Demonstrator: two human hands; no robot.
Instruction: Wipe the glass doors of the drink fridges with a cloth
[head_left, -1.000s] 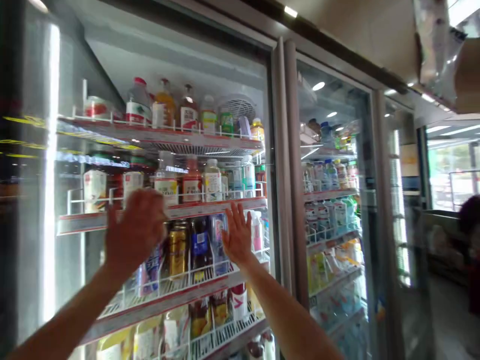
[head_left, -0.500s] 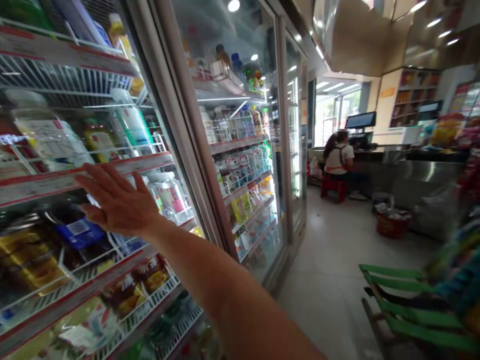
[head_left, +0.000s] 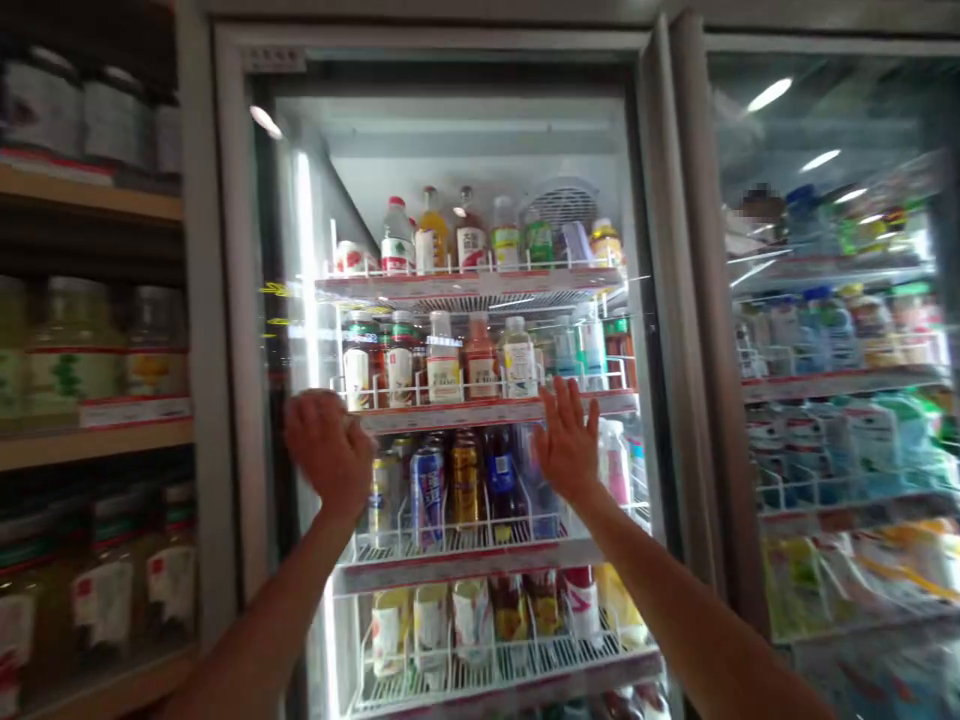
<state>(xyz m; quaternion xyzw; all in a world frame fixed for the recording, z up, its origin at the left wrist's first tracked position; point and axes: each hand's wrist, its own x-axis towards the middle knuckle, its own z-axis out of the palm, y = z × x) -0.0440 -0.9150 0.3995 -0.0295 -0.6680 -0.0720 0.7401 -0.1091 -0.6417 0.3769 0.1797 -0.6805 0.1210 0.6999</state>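
Note:
A drinks fridge (head_left: 511,287) faces me, its wire shelves holding bottles and cans in rows. My right hand (head_left: 568,445) is open, fingers spread and palm toward the shelves, with nothing in it. It appears in front of the shelf with the dark blue-labelled bottle (head_left: 501,475). At the fridge's left side, my left hand (head_left: 330,450) is raised before the door's lit edge. Its fingers look bunched and blurred, so their pose is unclear. Near it in view are a blue can (head_left: 427,490) and a gold can (head_left: 466,480). Whether either hand touches glass cannot be made out.
On the left, wooden shelves (head_left: 97,440) hold jars and bottles. To the right, past a metal door frame (head_left: 694,300), stands another glass-fronted fridge section (head_left: 847,380) stocked with drinks. Ceiling lights reflect in the glass.
My view has swung left from the shop aisle and counter to face the fridge squarely. My left hand has come into view. The right hand stays spread before the shelves.

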